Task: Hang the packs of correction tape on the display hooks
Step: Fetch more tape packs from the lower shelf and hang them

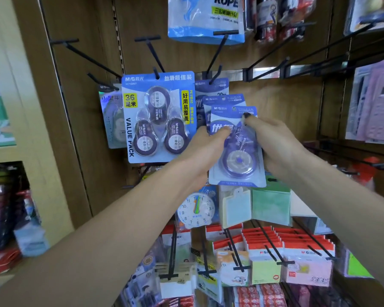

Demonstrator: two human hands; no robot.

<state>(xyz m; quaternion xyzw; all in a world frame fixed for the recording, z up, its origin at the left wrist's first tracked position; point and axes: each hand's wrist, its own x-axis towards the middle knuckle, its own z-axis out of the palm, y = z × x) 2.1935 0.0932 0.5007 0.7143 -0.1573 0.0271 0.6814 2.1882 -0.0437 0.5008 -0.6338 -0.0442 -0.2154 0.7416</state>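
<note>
Wooden display panel [80, 107] with black hooks [215, 56] behind: left hand [205, 149] and right hand [275, 147] pinch blue-carded purple correction tape packs [236, 151] between their fingers, below a hook.

Both hands hold a small stack of blue correction tape packs [236, 149]: the left hand [205, 149] pinches the left edge, the right hand [273, 142] the right, beside a hanging three-piece value pack [159, 117] on its display hook [156, 73].

Wood-panel display wall [80, 120] w/ black metal pegs; cream shelf unit [7, 69] at left.
</note>
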